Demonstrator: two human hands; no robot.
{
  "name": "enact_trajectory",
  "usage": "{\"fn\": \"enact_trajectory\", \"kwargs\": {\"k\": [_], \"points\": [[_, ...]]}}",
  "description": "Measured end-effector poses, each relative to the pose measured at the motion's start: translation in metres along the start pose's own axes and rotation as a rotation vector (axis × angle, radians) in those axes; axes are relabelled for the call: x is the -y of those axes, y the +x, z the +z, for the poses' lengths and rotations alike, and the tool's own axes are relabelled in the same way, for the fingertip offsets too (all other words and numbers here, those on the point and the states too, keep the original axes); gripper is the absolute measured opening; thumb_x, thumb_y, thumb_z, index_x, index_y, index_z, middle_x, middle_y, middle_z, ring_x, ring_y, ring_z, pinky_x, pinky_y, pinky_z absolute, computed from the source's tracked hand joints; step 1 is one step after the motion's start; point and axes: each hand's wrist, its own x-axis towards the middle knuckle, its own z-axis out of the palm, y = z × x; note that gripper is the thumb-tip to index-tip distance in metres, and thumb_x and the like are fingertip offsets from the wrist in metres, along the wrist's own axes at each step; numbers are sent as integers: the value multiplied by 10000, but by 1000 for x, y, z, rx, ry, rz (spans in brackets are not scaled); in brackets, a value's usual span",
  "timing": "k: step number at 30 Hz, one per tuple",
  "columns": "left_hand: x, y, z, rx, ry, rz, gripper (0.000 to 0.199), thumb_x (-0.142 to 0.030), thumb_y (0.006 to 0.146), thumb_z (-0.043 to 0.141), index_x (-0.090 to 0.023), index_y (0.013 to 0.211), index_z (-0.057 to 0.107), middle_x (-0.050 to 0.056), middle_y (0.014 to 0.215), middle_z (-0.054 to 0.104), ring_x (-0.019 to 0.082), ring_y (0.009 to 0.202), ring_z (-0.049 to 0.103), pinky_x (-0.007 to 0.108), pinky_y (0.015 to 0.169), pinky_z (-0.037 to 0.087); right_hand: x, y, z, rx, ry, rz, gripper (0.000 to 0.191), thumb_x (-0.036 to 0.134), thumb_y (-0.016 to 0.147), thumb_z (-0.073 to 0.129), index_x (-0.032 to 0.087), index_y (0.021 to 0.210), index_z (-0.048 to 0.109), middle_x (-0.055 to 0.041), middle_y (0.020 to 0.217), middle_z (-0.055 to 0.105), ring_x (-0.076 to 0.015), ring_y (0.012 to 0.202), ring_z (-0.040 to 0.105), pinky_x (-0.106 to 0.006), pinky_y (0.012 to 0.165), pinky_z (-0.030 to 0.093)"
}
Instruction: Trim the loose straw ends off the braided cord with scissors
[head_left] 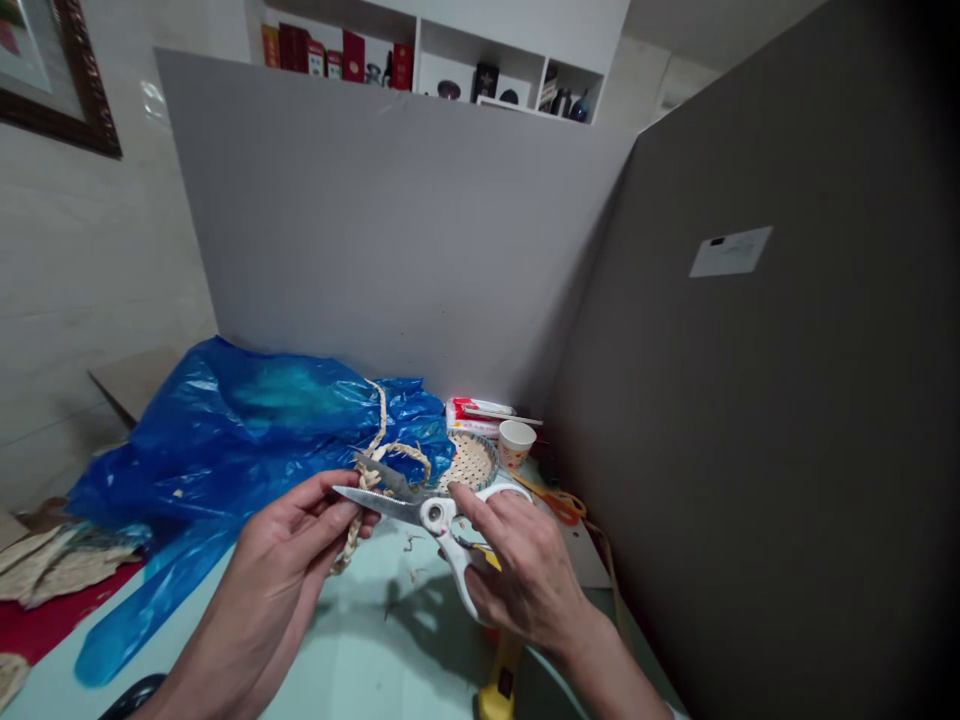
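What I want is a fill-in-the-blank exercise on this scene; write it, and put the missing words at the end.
The left hand pinches the braid, and the right hand holds scissors whose handles are ____ in colour. The large plastic bag is mostly ____ in colour. As pictured, the cup stands to the ____ of the woven basket.

Missing words: white; blue; right.
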Motion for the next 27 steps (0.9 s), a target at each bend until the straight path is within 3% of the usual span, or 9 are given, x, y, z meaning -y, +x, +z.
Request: {"fn": "enact_trajectory", "kwargs": {"k": [8, 15, 23, 27], "points": [[-2, -5, 3, 5, 24, 8, 422, -322, 512, 981, -201, 883, 818, 26, 872, 801, 184, 833, 707, 204, 736, 591, -1, -1, 1, -75, -24, -22, 669, 59, 744, 474, 128, 1408, 511, -42, 790, 597, -221, 688, 531, -331, 606, 411], [2, -6, 4, -47, 14, 15, 376, -282, 519, 971, -213, 861, 832, 20, 835, 815, 191, 853, 735, 192, 718, 599, 1, -3, 3, -94, -40, -15, 512, 111, 861, 473, 117, 1366, 558, -34, 742, 606, -207, 640, 545, -319, 572, 411], [-2, -12, 11, -97, 11, 7, 479, -320, 385, 1006, -187, 814, 842, 28, 765, 824, 172, 687, 726, 199, 627, 605, 2, -7, 12, -83, 34, 7, 519, 137, 869, 468, 120, 1382, 545, -49, 757, 644, -214, 647, 587, -317, 577, 450], [-4, -13, 14, -123, 24, 6, 520, -324, 359, 1002, -181, 836, 851, 40, 769, 831, 205, 750, 747, 196, 615, 602, 0, -8, 15, -99, 55, 12, 531, 115, 847, 481, 114, 1373, 558, -54, 756, 657, -218, 645, 602, -318, 574, 457]]}}
